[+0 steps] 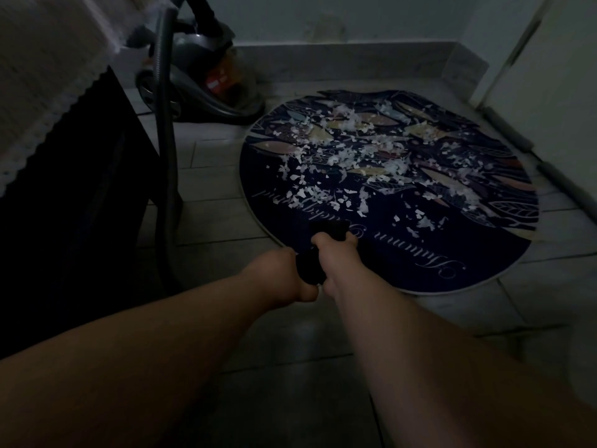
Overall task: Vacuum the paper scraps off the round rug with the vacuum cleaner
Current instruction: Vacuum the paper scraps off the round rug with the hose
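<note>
Both hands (pixel 290 276) gripping wand (pixel 311 270), rug (pixel 420 253) edge

Script lettering on the round rug
The round rug (pixel 387 240) carries pale cursive writing, upside down from here; the nearer word reads "Autumn", the farther word is not legible
</note>
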The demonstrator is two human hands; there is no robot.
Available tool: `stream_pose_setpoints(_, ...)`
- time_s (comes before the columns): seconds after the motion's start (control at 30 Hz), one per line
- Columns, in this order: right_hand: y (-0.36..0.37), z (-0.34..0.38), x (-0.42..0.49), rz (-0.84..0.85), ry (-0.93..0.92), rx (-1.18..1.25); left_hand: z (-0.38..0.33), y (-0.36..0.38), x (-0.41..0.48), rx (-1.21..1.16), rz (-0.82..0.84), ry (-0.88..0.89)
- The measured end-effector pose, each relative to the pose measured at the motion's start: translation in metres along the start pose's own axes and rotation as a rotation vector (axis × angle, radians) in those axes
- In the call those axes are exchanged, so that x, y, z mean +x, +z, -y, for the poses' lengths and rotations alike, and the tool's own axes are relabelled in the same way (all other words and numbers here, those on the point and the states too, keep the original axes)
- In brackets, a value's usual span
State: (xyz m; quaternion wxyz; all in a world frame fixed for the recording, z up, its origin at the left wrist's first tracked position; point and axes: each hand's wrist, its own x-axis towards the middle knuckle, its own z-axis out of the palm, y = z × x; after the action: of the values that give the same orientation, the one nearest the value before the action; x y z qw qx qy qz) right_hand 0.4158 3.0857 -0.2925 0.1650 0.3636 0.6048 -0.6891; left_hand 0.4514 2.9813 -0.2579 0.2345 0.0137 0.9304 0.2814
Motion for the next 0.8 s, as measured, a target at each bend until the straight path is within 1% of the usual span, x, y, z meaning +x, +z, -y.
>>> stream_pose_setpoints(0.1,0.004,0.004,-0.001,0.008,0.001,0.000,0.001,-0.004,0.000,-0.015,-0.004,-0.008)
stream_pose_setpoints(0.2,-0.008,0.008,0.000,-0.031,0.019,0.008,-0.006,0.001,0.006,-0.050,0.027,0.004)
stream_pose_setpoints(0.4,-0.065,0.013,0.009,-0.167,0.032,0.036,-0.046,0.033,0.020,0.017,0.125,0.110)
stream_pose_setpoints(0.53,-0.100,0.013,0.012,-0.210,0.020,0.090,-0.073,0.051,0.024,0.080,0.144,0.171)
stream_pose_setpoints(0.7,-0.130,0.017,0.015,-0.248,0.015,0.147,-0.094,0.067,0.031,0.096,0.163,0.193)
stream_pose_setpoints(0.8,-0.145,0.015,0.011,-0.276,0.015,0.141,-0.104,0.076,0.030,0.096,0.195,0.208)
